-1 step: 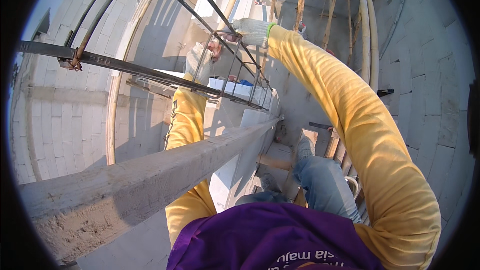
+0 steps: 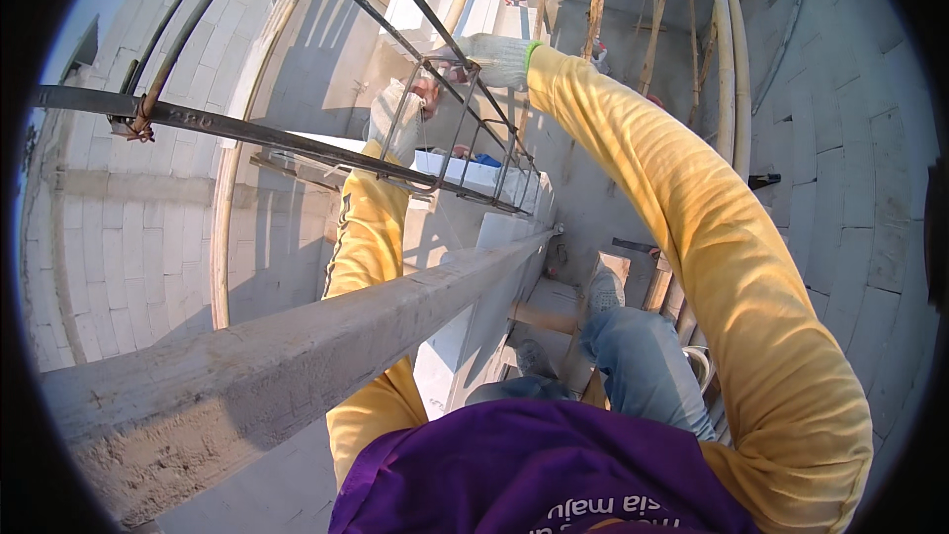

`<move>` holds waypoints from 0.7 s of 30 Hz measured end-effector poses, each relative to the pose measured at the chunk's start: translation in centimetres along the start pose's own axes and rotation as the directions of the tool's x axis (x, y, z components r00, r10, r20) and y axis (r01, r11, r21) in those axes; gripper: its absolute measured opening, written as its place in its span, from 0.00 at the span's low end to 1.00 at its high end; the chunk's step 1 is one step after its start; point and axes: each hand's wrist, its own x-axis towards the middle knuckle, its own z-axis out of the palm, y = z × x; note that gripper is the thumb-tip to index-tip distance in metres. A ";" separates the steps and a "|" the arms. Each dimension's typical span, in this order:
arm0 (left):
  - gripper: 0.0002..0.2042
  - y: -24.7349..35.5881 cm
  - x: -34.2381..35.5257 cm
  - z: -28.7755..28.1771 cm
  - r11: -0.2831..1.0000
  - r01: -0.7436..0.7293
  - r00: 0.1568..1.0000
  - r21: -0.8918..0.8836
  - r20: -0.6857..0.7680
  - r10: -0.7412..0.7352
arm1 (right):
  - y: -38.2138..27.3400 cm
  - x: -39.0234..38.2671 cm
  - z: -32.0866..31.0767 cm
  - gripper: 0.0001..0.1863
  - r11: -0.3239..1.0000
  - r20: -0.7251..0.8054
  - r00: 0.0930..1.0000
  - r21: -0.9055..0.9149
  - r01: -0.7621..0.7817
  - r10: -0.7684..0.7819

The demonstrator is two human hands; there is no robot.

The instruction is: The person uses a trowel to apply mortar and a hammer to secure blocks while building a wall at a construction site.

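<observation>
A cage of dark steel reinforcing bars (image 2: 287,135) with square stirrups stretches from the upper left towards the middle. Both my hands, in pale knit gloves with bare fingertips showing, meet at one of its stirrups. My left hand (image 2: 391,121) reaches up from below, partly behind the bars, its fingers curled around something too small to make out. From the right, my right hand (image 2: 499,61) closes its fingers at the stirrup's upper corner, against a long bar. A thin pale line hangs below my left hand. Twisted tie wire (image 2: 141,126) binds the bars at far left.
A rough concrete beam (image 2: 267,366) crosses in front of my left arm. White blocks (image 2: 484,15) are stacked ahead. Bamboo poles (image 2: 730,59) stand on the right, beside a grey block wall (image 2: 840,168). My feet rest among planks (image 2: 657,292) below.
</observation>
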 end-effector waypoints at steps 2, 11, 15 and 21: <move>0.11 0.3 0.2 1.0 0.982 -0.001 0.999 0.187 -0.036 0.007 | 1.4 0.3 -0.3 0.13 0.959 0.060 0.997 -0.282 -0.036 0.055; 0.09 -1.9 1.7 -1.4 0.732 -0.335 0.941 0.594 0.241 0.236 | 0.3 -1.5 -1.0 0.16 0.940 -0.041 0.999 -0.338 -0.038 0.026; 0.11 0.0 0.4 0.6 0.827 -0.098 0.980 0.554 0.199 -0.018 | -1.3 -4.9 -2.1 0.13 0.901 -0.163 0.986 -0.421 -0.109 0.043; 0.14 -0.4 -0.7 0.7 0.976 0.077 0.990 0.202 0.099 -0.099 | -4.0 -7.3 -1.2 0.13 0.866 -0.204 0.957 -0.417 -0.275 0.206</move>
